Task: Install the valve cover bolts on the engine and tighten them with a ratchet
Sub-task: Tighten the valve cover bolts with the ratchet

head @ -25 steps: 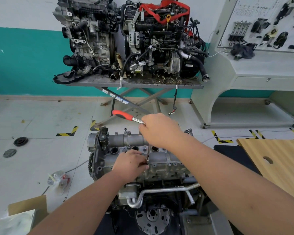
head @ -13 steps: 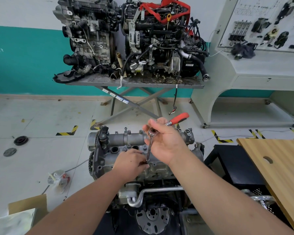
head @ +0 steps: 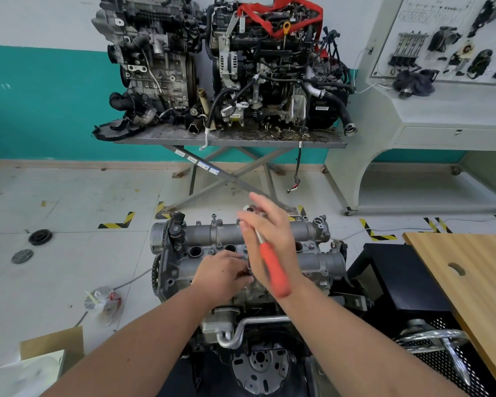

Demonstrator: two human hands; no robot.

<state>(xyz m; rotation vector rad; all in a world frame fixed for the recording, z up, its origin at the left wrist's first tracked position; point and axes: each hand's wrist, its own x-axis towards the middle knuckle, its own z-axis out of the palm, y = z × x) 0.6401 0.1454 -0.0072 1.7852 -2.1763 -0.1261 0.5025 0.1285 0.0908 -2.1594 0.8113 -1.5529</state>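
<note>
Ratchet (head: 271, 263) lies against open right hand (head: 272, 239).

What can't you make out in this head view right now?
- Head view: socket and bolt, hidden under the left hand.
- Head view: ratchet handle motion-blurred across the open right hand; grip unclear.
- Head view: other bolts on the valve cover too small to judge as seated.

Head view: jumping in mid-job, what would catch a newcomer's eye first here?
The red-handled ratchet at centre, blurred against the right hand, whose fingers look straight, above the grey valve cover. The left hand rests on that cover beside it. Behind, two dismantled engines crowd a steel table by the teal wall.
</note>
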